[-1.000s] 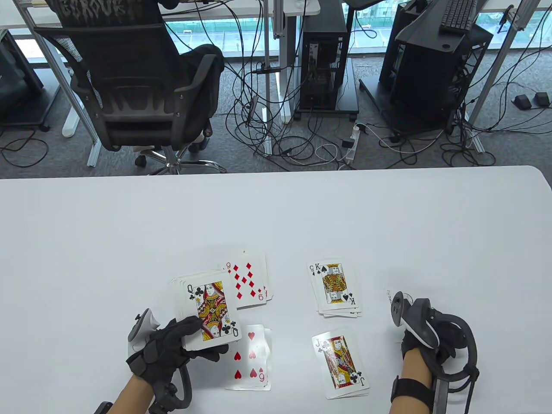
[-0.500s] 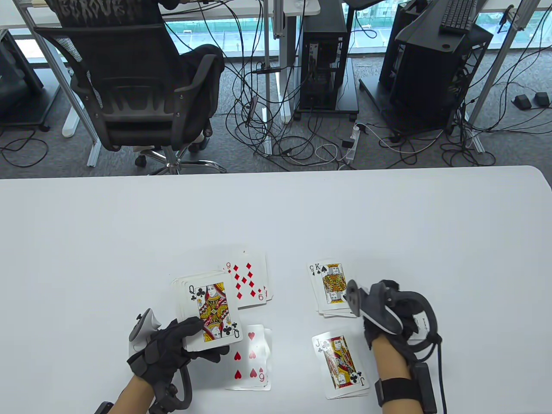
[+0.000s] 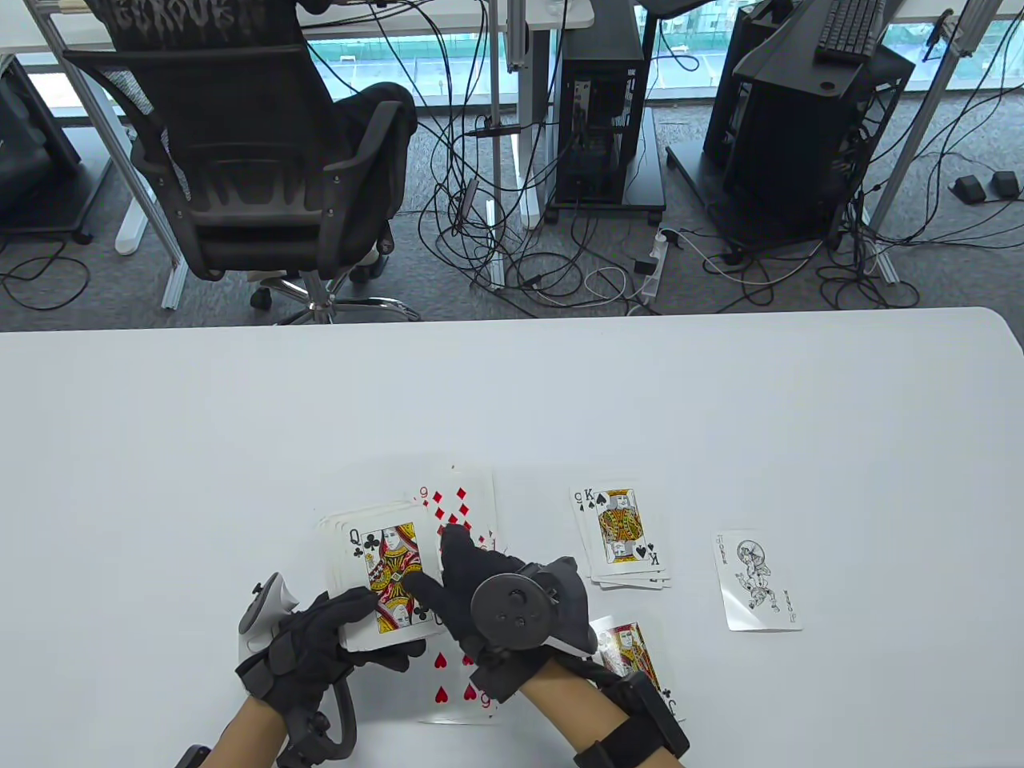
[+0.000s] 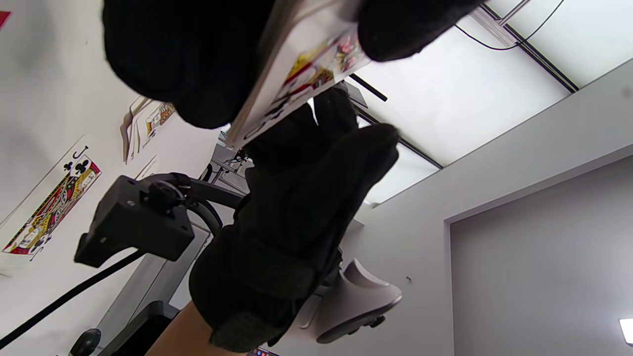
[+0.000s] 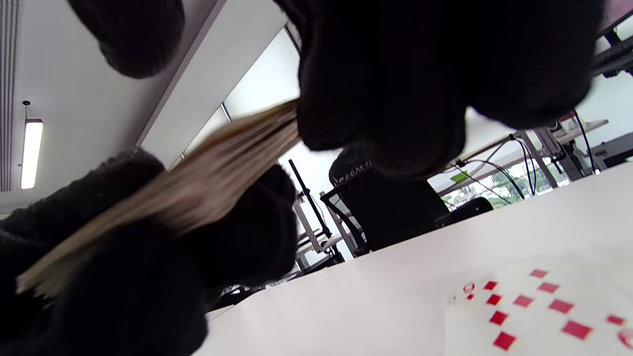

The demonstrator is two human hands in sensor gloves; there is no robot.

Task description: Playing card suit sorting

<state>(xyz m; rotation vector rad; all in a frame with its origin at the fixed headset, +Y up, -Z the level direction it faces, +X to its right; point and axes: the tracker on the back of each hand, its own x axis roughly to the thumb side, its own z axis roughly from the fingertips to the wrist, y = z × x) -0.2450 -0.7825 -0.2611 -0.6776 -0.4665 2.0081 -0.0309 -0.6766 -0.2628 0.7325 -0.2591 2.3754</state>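
My left hand (image 3: 380, 628) grips a face-up deck (image 3: 384, 572), fingers beneath and thumb along its near edge; the queen of clubs is on top. My right hand (image 3: 436, 564) reaches across to the deck's right side. Its thumb lies on the queen's face and its straight fingers (image 3: 456, 544) sit at the right edge. In the right wrist view the deck edge (image 5: 198, 183) meets a fingertip (image 5: 346, 113). On the table lie a nine of diamonds pile (image 3: 464, 500), a hearts pile (image 3: 448, 680), a king of spades pile (image 3: 620, 532), a jack of clubs pile (image 3: 640, 660) and a joker (image 3: 756, 582).
The white table (image 3: 560, 400) stretches bare beyond the cards to its far edge. My right forearm covers part of the jack of clubs pile. An office chair (image 3: 248, 160), cables and computer towers stand on the floor behind the table.
My right hand left the joker lying face up at the right and swept left across the table to the deck. The left hand and deck stayed still.
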